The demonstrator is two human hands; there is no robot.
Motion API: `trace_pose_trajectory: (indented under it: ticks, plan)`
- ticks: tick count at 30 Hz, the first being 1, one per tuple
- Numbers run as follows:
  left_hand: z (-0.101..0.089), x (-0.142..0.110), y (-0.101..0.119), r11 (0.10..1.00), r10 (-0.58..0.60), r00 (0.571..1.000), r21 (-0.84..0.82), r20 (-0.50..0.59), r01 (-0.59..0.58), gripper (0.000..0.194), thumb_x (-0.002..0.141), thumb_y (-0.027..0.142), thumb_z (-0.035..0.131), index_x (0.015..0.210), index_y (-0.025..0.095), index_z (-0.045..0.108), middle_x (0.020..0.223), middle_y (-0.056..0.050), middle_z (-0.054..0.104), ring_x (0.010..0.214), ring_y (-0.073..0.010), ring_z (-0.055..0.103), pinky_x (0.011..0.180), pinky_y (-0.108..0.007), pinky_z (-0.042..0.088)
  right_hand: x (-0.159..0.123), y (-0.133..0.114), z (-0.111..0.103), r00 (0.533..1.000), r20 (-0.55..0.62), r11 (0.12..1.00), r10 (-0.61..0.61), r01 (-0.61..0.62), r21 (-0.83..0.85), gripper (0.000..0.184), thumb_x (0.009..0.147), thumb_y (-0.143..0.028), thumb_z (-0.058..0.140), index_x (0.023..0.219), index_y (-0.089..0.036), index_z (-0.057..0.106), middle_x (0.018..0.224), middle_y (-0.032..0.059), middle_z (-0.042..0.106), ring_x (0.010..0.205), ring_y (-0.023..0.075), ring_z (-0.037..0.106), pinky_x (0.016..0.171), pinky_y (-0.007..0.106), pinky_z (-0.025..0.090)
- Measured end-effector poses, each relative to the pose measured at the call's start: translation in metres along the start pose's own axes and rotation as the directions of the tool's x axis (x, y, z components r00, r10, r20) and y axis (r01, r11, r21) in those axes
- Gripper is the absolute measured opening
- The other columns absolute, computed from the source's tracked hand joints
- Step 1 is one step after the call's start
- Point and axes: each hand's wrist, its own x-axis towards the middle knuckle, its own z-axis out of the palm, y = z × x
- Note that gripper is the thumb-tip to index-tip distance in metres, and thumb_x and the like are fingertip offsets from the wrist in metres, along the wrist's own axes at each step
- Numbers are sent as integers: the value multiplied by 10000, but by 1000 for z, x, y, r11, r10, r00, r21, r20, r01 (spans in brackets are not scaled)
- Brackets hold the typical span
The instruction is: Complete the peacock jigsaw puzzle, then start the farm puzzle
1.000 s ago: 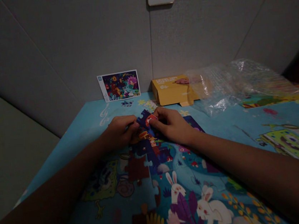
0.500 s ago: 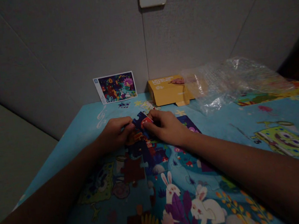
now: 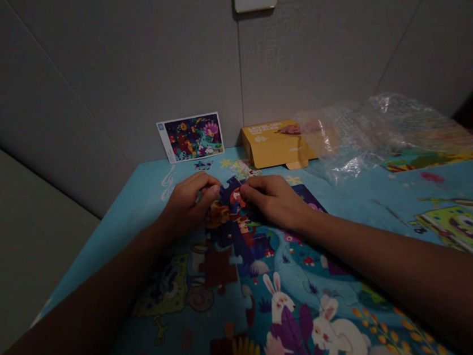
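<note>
Jigsaw assembly on a printed tabletop [image 3: 396, 193]. At the centre of the frame, a dark blue jigsaw piece [image 3: 235, 193] with a red figure lies at the far end of the partly assembled jigsaw [image 3: 297, 261], which extends to the lower edge. Right hand [image 3: 276, 200]: narrow grip, thumb and fingers holding the piece's right edge. Left hand [image 3: 189, 201]: fingers bent at its left edge; whether this grip is closed on it cannot be told. Upper centre: picture card [image 3: 194, 138] leaning against the wall [image 3: 122, 71], yellow puzzle box [image 3: 276, 147], and, rightward, clear plastic bag [image 3: 368, 134].
</note>
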Motion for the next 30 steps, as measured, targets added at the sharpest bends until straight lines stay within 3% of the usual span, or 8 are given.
trace_pose_trajectory:
  ticks: [3,8,11,13,25,27,30]
  plan:
    - [2,0,0,1000,15,1000,11,-9,-15,249,909,321,444,806,151,594,769,-39,612,731,-154,560,706,-273,440,0,-1,-1,1000,9,999,-27,27,-43,348,903,-271,464,569,-173,480,561,-24,455,552,105,406,556,262,260]
    - [2,-2,0,995,-90,992,-38,-86,87,224,907,312,467,819,154,599,748,-14,646,689,-134,591,663,-238,450,0,-1,1,995,30,994,-92,93,-60,306,887,-259,493,603,-158,547,609,-5,506,585,112,445,568,264,281]
    - [3,-4,0,995,-65,996,-77,-58,61,230,910,309,485,811,147,616,731,-8,657,666,-126,601,650,-228,455,-1,-1,3,997,33,996,-76,75,44,131,854,-228,540,877,-151,643,674,-8,566,604,116,496,579,251,325]
    - [4,-4,0,994,-44,998,-98,-35,40,227,913,300,492,817,144,626,734,-8,664,658,-120,605,646,-225,458,-1,-1,4,997,43,994,-71,67,86,200,838,-206,556,1014,-149,633,708,-9,584,616,117,517,588,246,348]
    - [-2,-5,-2,995,21,998,-96,64,-15,257,930,362,498,928,149,641,852,-49,667,781,-154,613,744,-282,476,-1,3,5,995,75,996,-71,66,56,122,829,-207,566,921,-158,630,670,-23,570,587,107,504,567,243,341]
    - [-7,-6,-4,997,56,987,-57,153,-48,388,879,463,569,1121,161,602,1038,-85,657,960,-212,601,871,-349,468,-1,2,5,996,68,997,-58,55,48,99,828,-206,565,888,-156,625,660,-21,569,576,106,497,566,245,336]
    - [-15,-12,-6,996,53,926,51,374,-78,1011,630,631,752,1438,184,342,1430,-167,429,1309,-359,383,1097,-501,294,-1,2,3,999,24,999,-31,31,8,62,818,-206,574,826,-156,610,647,-15,571,579,115,496,572,251,332]
